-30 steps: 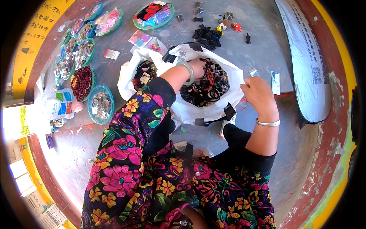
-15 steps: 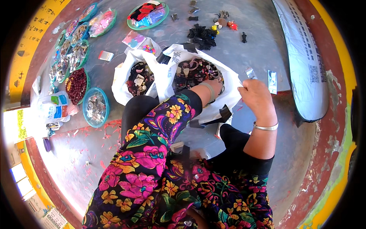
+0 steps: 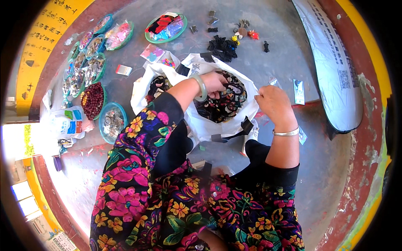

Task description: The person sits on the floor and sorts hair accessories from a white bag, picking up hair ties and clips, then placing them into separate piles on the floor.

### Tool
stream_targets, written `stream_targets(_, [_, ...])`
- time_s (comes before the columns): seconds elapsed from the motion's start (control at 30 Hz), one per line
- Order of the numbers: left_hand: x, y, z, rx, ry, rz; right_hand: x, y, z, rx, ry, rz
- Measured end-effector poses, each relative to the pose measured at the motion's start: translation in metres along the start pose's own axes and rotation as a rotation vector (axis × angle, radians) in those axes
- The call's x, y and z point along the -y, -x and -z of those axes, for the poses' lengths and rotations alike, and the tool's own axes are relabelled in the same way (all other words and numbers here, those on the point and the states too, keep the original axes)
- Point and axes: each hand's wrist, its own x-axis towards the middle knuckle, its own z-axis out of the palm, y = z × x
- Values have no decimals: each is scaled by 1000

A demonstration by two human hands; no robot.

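Observation:
Over a white plastic bag (image 3: 209,130) full of dark tangled cords and beads (image 3: 217,109), my left hand (image 3: 212,84) has its fingers curled round some dark cords. A pale bangle circles that wrist. At the bag's right rim my right hand (image 3: 273,102) is closed, pinching the plastic edge and holding the mouth wide. A silver bangle sits on the right wrist. Just left stands a second white bag (image 3: 139,94), holding similar dark trinkets (image 3: 158,87); my left forearm hides part of it.
Several baskets of packaged trinkets stand left, with a blue basket (image 3: 113,140) nearest. Dark red beads (image 3: 92,100) fill another. A green basket (image 3: 166,41) and black cord bundles (image 3: 222,48) lie beyond the bags. A long silver-white cover (image 3: 331,67) lies right.
My left hand has moved left and up from the bag's right side to its upper left part, uncovering more contents. My right hand and the rim have shifted slightly left.

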Motion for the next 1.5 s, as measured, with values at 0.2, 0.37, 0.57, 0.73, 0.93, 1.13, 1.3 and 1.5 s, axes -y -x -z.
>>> stream_targets(0.2, [8,34,-1,173,432,-47,-3,-2,-9,-42,-39,-20])
stream_targets(0.37, [1,31,1,337,536,-242,-1,-3,-6,-16,-18,-34])
stream_targets(0.57, [-5,34,-1,250,476,-313,0,-5,-8,-16,-22,-32])
stream_targets(0.73, [-5,34,-3,175,515,-301,1,-6,-7,-18,-29,-12])
stream_targets(0.93, [-9,35,-1,229,560,-215,0,-6,-12,-40,-34,2])
stream_targets(1.13, [-7,31,-3,4,626,-217,6,-5,-7,-27,-56,-12])
stream_targets(1.3, [-12,37,2,151,628,-236,5,-6,-9,-41,-49,-6])
stream_targets(1.5, [-6,30,4,129,493,-263,7,-8,-11,-14,-28,-18])
